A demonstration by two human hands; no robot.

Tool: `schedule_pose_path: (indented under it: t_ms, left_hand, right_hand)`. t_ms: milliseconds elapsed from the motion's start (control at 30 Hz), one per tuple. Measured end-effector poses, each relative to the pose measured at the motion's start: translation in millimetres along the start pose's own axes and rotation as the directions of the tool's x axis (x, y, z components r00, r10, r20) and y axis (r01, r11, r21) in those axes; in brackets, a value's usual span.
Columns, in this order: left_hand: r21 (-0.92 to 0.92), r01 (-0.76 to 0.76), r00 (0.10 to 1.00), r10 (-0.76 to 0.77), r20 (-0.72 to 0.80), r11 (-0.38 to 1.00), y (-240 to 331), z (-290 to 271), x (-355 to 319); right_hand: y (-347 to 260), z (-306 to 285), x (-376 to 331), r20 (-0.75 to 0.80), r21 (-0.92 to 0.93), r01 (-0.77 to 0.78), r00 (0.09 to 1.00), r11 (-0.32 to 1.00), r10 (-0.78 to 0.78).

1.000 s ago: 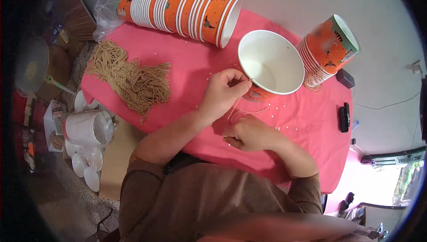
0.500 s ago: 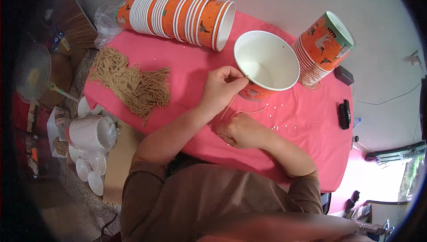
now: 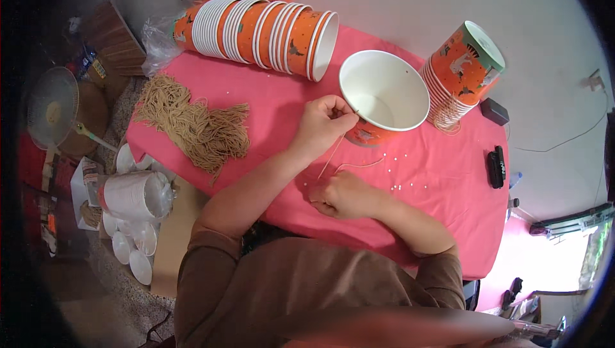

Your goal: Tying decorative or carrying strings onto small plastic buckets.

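Left hand [image 3: 323,124] at frame centre, fingers pinched shut on upper end of thin tan string [image 3: 333,156], raised just beside rim of open white-lined paper bucket [image 3: 383,95] — pulled up to keep string taut. Right hand [image 3: 343,195] lower centre, resting on pink worktop [image 3: 448,213], fingers curled closed over lower end of same string, anchoring it; exact pinch hidden under knuckles, probably thumb against forefinger. String running diagonally between both hands, a loose loop trailing right of right hand toward small white beads [image 3: 400,185] scattered on cloth, within easy reach of right hand. Bucket upright, mouth up, centre-right, orange printed outside, touching or nearly touching left knuckles. Lying row of nested orange buckets [image 3: 262,31] upper centre, on its side, mouths toward right, parked away from hands. Tilted stack of orange buckets [image 3: 464,69] upper right, leaning beside open bucket. Bundle of tan cords [image 3: 192,124] left of centre on worktop edge, supply pile on left-hand side. Two small black objects [image 3: 494,137] at right edge of worktop, well apart from hands. White cups in clear wrap [image 3: 134,194] on floor, lower left, beside small fan [image 3: 51,108].
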State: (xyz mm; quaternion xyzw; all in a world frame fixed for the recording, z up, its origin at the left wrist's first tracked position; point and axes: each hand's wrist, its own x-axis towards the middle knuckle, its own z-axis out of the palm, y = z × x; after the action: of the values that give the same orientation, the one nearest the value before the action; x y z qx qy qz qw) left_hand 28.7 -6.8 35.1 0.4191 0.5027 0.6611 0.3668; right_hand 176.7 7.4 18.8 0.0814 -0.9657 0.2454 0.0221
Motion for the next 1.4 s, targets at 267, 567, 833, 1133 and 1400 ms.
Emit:
schedule_pose_path:
  t_ms: [267,567,833,1133,1400]
  left_hand:
    - [0.304,-0.243,0.97,0.235,0.063,0.921,-11,-30,-16]
    - [0.659,-0.469,0.88,0.244,0.408,0.589,12,24,-30]
    - [0.679,-0.392,0.887,0.451,0.1,0.621,29,-38,24]
    - [-0.196,0.02,0.927,0.055,0.37,0.98,83,8,-33]
    - [0.02,0.098,0.949,-0.099,0.3,0.995,76,-2,-39]
  right_hand:
    - [-18,-81,-21,-0.077,0.239,-0.089,0.991,0.967,0.11]
    - [-4,-134,-39,-0.601,0.721,0.303,0.721,0.623,0.345]
    - [5,-142,-50,-0.548,0.806,0.356,0.75,0.473,0.371]
    - [-7,-136,-28,-0.512,0.855,0.416,0.769,0.31,0.382]
    - [8,-138,-32,-0.692,0.722,0.561,0.573,0.406,0.439]
